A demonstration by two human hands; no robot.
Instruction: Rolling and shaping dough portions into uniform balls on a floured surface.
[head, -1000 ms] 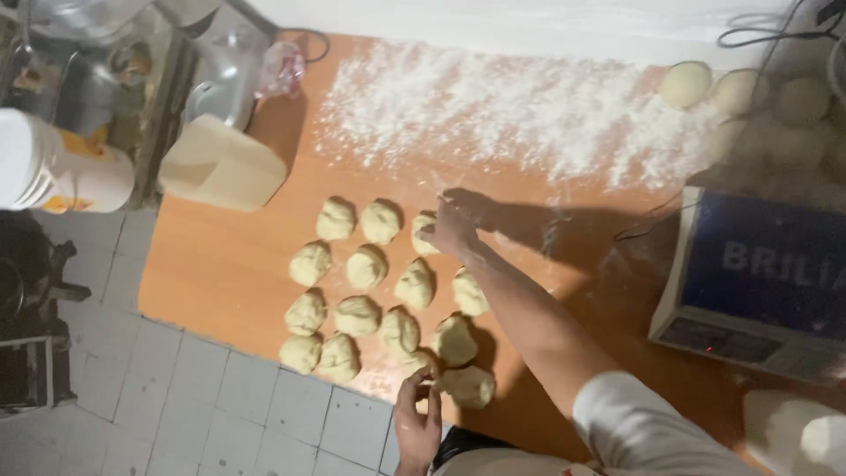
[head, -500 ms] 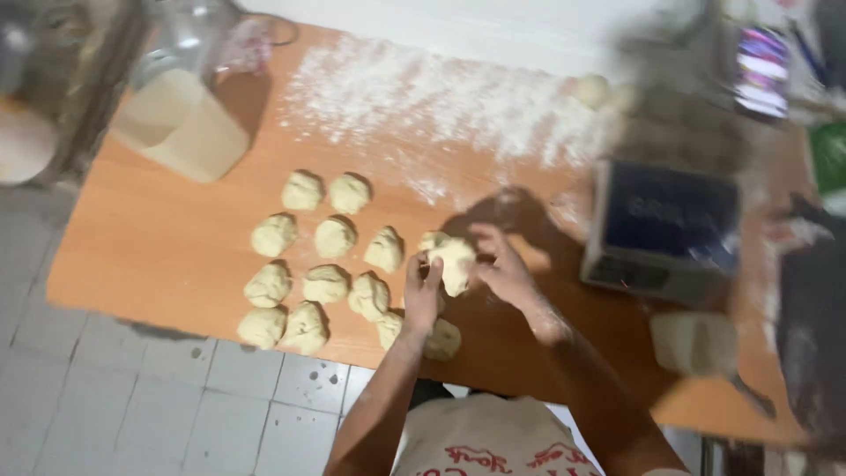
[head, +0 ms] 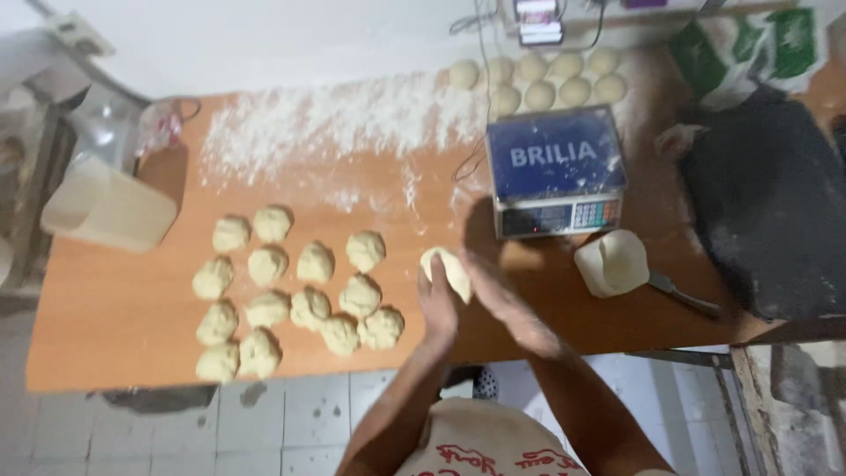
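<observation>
I have one dough piece [head: 448,270] pressed between my two palms, above the front edge of the worktop [head: 115,308]. My left hand [head: 437,304] cups it from the near side with fingers close together, and my right hand [head: 498,295] lies over it, fingers flat against the dough. I judge the step in hand to be rounding this piece into a ball. To my left lies a cluster of rough dough lumps [head: 300,291] on the bare wood; smoother dough balls [head: 546,79] sit at the far edge behind the blue scale [head: 555,167]. Next calls for even rolling pressure between the palms, with care not to let the piece slip
</observation>
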